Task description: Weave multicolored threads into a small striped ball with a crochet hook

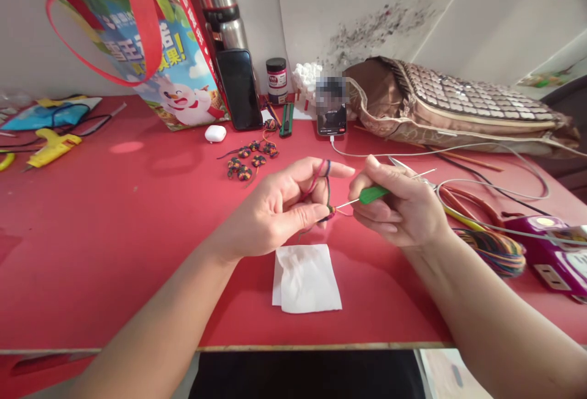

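Between the thumb and fingers of my left hand [275, 212] is a small piece of multicoloured crochet work [331, 211], mostly hidden by the fingertips. Yarn [316, 180] loops around the left index finger, which points to the right. My right hand [408, 206] grips a crochet hook [373, 194] by its green handle. The hook's thin metal shaft reaches left to the crochet work; whether its tip is inside a stitch I cannot tell. Several small crocheted pieces [244, 173] in dark, orange and red yarn lie beyond my left hand. Folded white tissue [312, 280] lies below both hands.
To the right are a skein of multicoloured yarn [495, 252], red-handled scissors [472, 203], a purple power socket [545, 246] and a white cable. Two phones [239, 90], a white earbud case [215, 134] and a sequined bag [472, 106] stand behind. A yellow glue gun [54, 147] lies left.
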### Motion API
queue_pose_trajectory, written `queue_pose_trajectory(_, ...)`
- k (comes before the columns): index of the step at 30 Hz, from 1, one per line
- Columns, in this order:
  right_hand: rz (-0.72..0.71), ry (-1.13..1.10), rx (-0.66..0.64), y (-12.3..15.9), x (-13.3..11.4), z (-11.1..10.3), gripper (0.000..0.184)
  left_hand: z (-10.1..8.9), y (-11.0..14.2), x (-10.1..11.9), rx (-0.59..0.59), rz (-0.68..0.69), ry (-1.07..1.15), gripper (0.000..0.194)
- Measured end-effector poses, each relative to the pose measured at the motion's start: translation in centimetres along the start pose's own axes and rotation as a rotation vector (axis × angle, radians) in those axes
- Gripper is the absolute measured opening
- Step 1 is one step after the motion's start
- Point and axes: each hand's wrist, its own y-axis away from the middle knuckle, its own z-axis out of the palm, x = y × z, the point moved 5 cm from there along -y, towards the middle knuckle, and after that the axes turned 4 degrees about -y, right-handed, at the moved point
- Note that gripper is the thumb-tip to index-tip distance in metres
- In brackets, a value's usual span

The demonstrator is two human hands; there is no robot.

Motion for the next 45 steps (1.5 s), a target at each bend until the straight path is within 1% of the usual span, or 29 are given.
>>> queue_pose_trajectory(4,0.042,-0.090,-0.109,-0.4,0.7,0.5,0.050,0.0,-0.2,-0.2,0.003,0.004,0.085,0.030)
queue_pose_trajectory(6,0.050,-0.144,-0.136,-0.6,1.0,0.7,0.050,0.1,-0.2,-0.2,0.004,0.007,0.104,0.030)
queue_pose_trajectory(9,0.043,-0.176,-0.126,-0.7,1.2,0.6,0.048,0.1,0.0,-0.3,0.014,0.009,0.119,0.033)
queue_pose_trajectory(14,0.008,-0.142,-0.070,-0.5,0.6,0.3,0.047,0.1,0.2,-0.2,0.055,0.014,0.116,0.035)
queue_pose_trajectory(19,-0.006,-0.098,-0.048,-0.3,0.4,0.3,0.047,0.3,0.2,-0.1,0.043,0.005,0.109,0.036)
queue_pose_trajectory(23,-0.013,-0.132,-0.048,-0.3,0.5,0.6,0.044,0.2,0.2,-0.1,0.057,0.023,0.109,0.034)
queue_pose_trajectory(26,-0.056,-0.138,-0.025,-0.2,0.5,0.7,0.044,0.0,0.1,-0.2,0.110,0.031,0.102,0.043)
queue_pose_trajectory(28,-0.115,-0.099,0.008,0.0,0.3,0.7,0.046,-0.1,0.1,-0.2,0.176,0.043,0.066,0.055)
queue_pose_trajectory(30,-0.206,-0.033,0.062,0.2,-0.1,0.8,0.052,-0.1,0.1,0.0,0.247,0.075,0.018,0.063)
queue_pose_trajectory(32,-0.316,0.029,0.138,0.5,-0.4,0.9,0.055,-0.1,0.1,0.1,0.307,0.105,-0.026,0.067)
queue_pose_trajectory(34,-0.411,0.087,0.212,1.0,-0.5,1.2,0.052,0.1,0.1,0.2,0.346,0.129,-0.050,0.069)
queue_pose_trajectory(36,-0.497,0.193,0.265,1.5,-0.4,1.6,0.050,0.4,0.0,0.1,0.374,0.126,-0.053,0.071)
queue_pose_trajectory(37,-0.570,0.280,0.292,1.9,-0.5,1.8,0.047,0.6,-0.1,0.0,0.396,0.119,-0.042,0.072)
queue_pose_trajectory(39,-0.767,0.513,0.326,2.7,-0.6,2.3,0.041,0.8,-0.1,-0.3,0.459,0.094,0.011,0.075)
queue_pose_trajectory(41,-0.914,0.735,0.315,3.3,-0.3,3.0,0.033,1.1,-0.1,-0.6,0.505,0.069,0.093,0.080)
queue_pose_trajectory(43,-0.970,0.846,0.322,3.5,0.3,3.2,0.026,1.5,-0.2,-0.9,0.508,0.041,0.174,0.084)
queue_pose_trajectory(45,-0.964,0.798,0.361,3.4,0.7,3.1,0.023,1.7,-0.4,-1.2,0.502,0.028,0.246,0.087)
